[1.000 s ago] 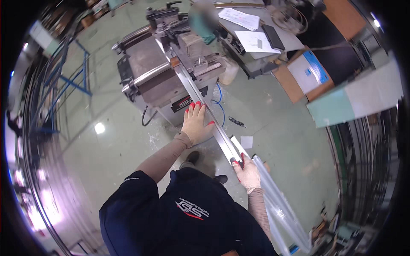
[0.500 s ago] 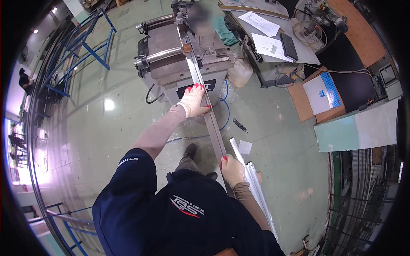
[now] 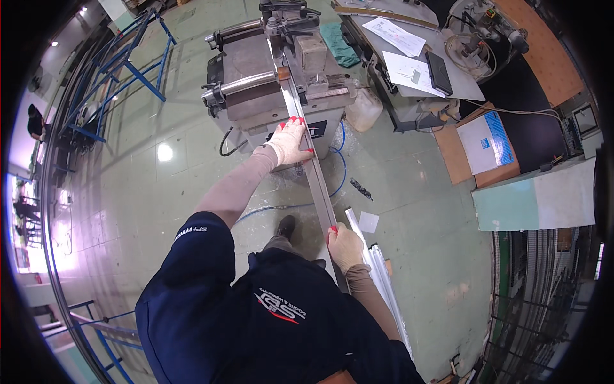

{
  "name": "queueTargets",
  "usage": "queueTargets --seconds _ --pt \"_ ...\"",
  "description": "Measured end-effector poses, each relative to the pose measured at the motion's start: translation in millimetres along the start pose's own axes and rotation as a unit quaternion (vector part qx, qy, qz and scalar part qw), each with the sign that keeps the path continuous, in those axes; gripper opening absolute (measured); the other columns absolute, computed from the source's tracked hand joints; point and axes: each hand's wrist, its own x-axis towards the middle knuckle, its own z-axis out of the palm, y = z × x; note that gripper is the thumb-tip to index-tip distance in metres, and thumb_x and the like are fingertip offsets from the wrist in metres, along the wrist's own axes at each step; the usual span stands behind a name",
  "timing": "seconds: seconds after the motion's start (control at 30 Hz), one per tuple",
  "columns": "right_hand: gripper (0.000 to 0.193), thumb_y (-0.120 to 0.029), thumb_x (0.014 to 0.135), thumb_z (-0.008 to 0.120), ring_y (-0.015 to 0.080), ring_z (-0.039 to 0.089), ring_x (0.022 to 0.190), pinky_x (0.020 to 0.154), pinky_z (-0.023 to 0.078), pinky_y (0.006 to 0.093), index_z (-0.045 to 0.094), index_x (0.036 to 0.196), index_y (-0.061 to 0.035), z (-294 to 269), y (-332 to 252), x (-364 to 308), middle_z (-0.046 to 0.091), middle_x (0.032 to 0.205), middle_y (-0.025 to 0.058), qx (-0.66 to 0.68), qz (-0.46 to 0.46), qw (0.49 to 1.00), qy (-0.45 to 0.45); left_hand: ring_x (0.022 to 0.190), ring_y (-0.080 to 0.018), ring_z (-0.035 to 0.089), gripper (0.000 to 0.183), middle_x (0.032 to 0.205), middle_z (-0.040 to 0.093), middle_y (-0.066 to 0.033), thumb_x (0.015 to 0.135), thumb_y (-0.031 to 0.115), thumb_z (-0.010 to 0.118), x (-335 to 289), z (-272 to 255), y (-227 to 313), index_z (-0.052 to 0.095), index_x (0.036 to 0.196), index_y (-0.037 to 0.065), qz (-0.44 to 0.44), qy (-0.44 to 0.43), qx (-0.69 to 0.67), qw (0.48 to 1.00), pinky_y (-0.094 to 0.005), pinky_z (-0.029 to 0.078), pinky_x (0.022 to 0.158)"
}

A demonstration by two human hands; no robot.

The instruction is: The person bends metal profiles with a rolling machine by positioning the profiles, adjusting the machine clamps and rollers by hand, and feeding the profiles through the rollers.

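Gloved hands on a long metal profile, with lettering on shirt, machine and papers

A long metal profile (image 3: 318,185) slants from the machine (image 3: 248,110) down to the person's right side, its far end lying on the machine bed beside a small brown block (image 3: 284,73). The left hand (image 3: 290,142) lies over the profile close to the machine, fingers stretched forward and thumb held wide of them. The right hand (image 3: 346,248) has its fingers closed around the profile nearer the body. Both gloves are pale with red tips.

Writing shows in several places. A dark plate (image 3: 318,130) on the machine front carries light lettering, partly covered by the left hand and the profile. The navy shirt (image 3: 256,345) bears large white letters with a red stroke and a smaller line of words on the chest, and white letters on the left sleeve. On the table (image 3: 462,82), two printed sheets (image 3: 393,36) lie near a black case (image 3: 439,72); their print seems too fine to make out. A white-and-blue packet (image 3: 484,142) with a printed mark sits in a cardboard box (image 3: 452,159)
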Motion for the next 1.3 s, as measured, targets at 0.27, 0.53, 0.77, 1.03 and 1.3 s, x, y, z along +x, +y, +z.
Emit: queueTargets --seconds 0.27,0.53,0.77,1.03,1.3 --pt "0.042 -0.040 0.103 0.054 0.0469 0.072 0.095 0.084 0.055 0.0562 0.066 0.117 -0.0017 -12.9 -14.1 15.2 0.074 0.097 0.0264 0.029 -0.004 1.000 0.002 0.160 -0.0430 0.020 0.105 0.168 0.027 -0.0288 0.084 0.056 0.073 17.3 -5.0 -15.0 0.031 0.161 -0.002 -0.022 -0.006 0.015 1.000 -0.0562 0.019 0.129" --pt "0.039 -0.039 0.100 0.062 0.0466 0.071 0.093 0.080 0.054 0.0562 0.068 0.111 -0.0027 -2.9 19.4 -53.7 0.074 0.098 0.0255 0.077 0.043 0.996 0.028 0.103 -0.0372 0.071 0.059 0.119 0.068 -0.0170 0.100 0.039 0.070 -13.9 83.8 25.7 0.051 0.140 0.000 -0.243 0.084 -0.684 0.683 -0.0506 0.060 0.089" --pt "0.031 -0.036 0.100 0.062 0.0462 0.071 0.079 0.071 0.053 0.0586 0.065 0.098 -0.0053 8.1 21.9 -48.2 0.072 0.084 0.0233 0.000 0.022 0.999 0.037 0.088 -0.0306 0.070 0.030 0.101 0.068 -0.0099 0.110 0.036 0.057 -11.4 90.8 47.2 0.059 0.116 0.007 -0.222 -0.003 -0.895 0.386 -0.0477 0.061 0.077" --pt "0.032 -0.036 0.101 0.061 0.0452 0.071 0.080 0.072 0.054 0.0570 0.064 0.097 -0.0046 5.5 13.8 -31.9 0.072 0.084 0.0229 -0.011 0.012 0.999 0.028 0.089 -0.0317 0.071 0.032 0.101 0.069 -0.0116 0.108 0.035 0.058 4.0 95.8 35.6 0.059 0.118 0.005 -0.229 0.030 -0.883 0.409 -0.0488 0.061 0.076" --pt "0.033 -0.035 0.102 0.058 0.0443 0.072 0.085 0.075 0.055 0.0565 0.065 0.098 -0.0034 -3.4 -4.0 -2.6 0.073 0.087 0.0222 -0.014 0.003 1.000 0.023 0.089 -0.0324 0.070 0.031 0.100 0.070 -0.0116 0.108 0.035 0.056 31.6 91.4 11.2 0.061 0.116 0.005 -0.197 0.037 -0.889 0.412 -0.0481 0.060 0.077"
